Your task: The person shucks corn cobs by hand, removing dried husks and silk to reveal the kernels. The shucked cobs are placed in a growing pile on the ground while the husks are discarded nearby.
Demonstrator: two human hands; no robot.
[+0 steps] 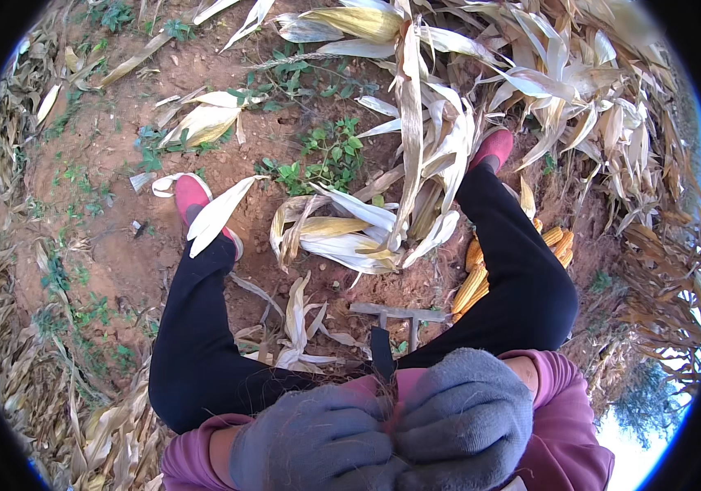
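Note:
Both of my hands wear grey knit gloves and are drawn up close to my body at the bottom of the view. My left hand point(313, 439) and my right hand point(470, 411) meet side by side with their fingers curled. Whatever lies between or under them is hidden. Fine brown strands, like corn silk, cling to the gloves. Just beyond the hands hangs a black strap point(381, 353), near a small wooden frame point(396, 312) between my legs. Dry corn husks point(350, 236) lie on the soil between my feet.
Husked yellow corn cobs point(476, 285) are piled beside my right leg. A large heap of dry cornstalks point(547, 80) rises at the upper right. One loose pale husk point(221, 215) rests over my left shoe point(191, 193). Green weeds point(332, 153) grow from the reddish soil.

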